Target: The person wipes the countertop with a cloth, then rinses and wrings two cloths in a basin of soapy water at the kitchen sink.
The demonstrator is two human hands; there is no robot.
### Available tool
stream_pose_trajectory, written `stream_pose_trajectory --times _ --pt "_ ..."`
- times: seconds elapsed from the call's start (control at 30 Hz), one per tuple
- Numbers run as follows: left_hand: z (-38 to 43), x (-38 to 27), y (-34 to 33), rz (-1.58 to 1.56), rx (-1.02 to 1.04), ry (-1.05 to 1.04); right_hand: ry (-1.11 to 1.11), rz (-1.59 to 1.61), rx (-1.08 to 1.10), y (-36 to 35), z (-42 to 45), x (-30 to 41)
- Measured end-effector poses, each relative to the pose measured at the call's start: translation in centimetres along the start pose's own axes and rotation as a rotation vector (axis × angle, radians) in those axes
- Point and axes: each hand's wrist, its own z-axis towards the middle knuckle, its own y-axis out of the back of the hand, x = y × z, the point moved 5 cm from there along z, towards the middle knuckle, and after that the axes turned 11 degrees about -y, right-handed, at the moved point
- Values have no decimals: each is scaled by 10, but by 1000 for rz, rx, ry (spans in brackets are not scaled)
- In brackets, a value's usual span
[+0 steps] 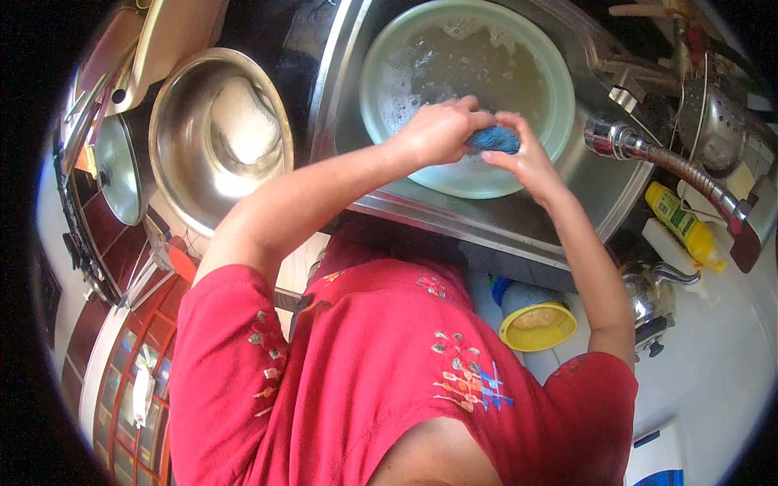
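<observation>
Over the near part of a pale green plastic basin (467,189), a blue scrubbing pad (497,140) is held between both hands. My left hand (439,130) grips its left end, knuckles up. From the other side, my right hand (527,157) pinches it, with the thumb on the near edge and fingers on the far edge. Cloudy water (486,67) with foam fills much of the basin, and whatever lies under it cannot be made out. The basin sits in a stainless steel sink (598,182).
To the left stands a large steel bowl (182,130) with a white object (243,118) inside. A flexible faucet (662,157) reaches in from the right. Beyond the sink's right edge are a yellow bottle (684,225) and a metal kettle (650,297). A yellow-rimmed container (538,343) stands lower down.
</observation>
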Motion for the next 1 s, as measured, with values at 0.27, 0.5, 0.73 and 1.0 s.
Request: stream_pose_trajectory --times 0.27,0.5,0.73,1.0 --pt "-24 -8 -20 -1230 -38 818 654 -842 -453 -13 -44 36" --pt "-15 -21 -16 -717 203 449 689 -1006 -421 -11 -31 29" --pt "1 -5 -20 -70 317 200 -62 -689 -166 -22 -2 -5" --pt "0 1 -28 19 245 14 -575 503 41 -55 -28 -22"
